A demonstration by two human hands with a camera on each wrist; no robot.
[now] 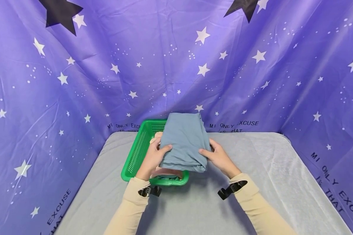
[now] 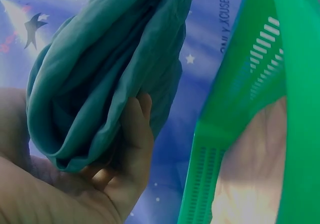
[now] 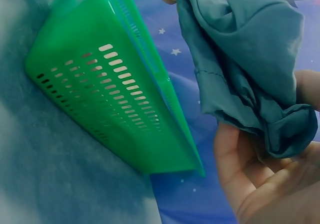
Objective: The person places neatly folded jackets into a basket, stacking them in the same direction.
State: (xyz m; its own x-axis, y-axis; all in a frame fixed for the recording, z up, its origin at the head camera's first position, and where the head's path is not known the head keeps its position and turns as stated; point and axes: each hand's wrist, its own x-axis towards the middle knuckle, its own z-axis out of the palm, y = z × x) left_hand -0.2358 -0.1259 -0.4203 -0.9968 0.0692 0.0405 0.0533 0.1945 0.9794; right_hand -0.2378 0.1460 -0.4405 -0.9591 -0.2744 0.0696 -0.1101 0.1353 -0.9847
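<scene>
A folded blue-grey cloth garment [image 1: 183,140] is held up between both hands, over the right part of a green plastic basket [image 1: 132,153]. My left hand [image 1: 153,158] grips its left edge, thumb on top; in the left wrist view the fingers curl beneath the folded layers of the garment [image 2: 100,78]. On the opposite edge my right hand [image 1: 222,160] pinches the cloth, thumb on top and fingers underneath, as the right wrist view shows with the garment [image 3: 245,58]. Pinkish cloth [image 1: 167,172] lies inside the basket, partly hidden by the garment.
The basket stands on a table [image 1: 253,163] covered with grey cloth, left of its middle. Purple curtains [image 1: 176,65] with stars and printed words hang behind and on both sides. Each wrist carries a black strap with a small camera [image 1: 223,194].
</scene>
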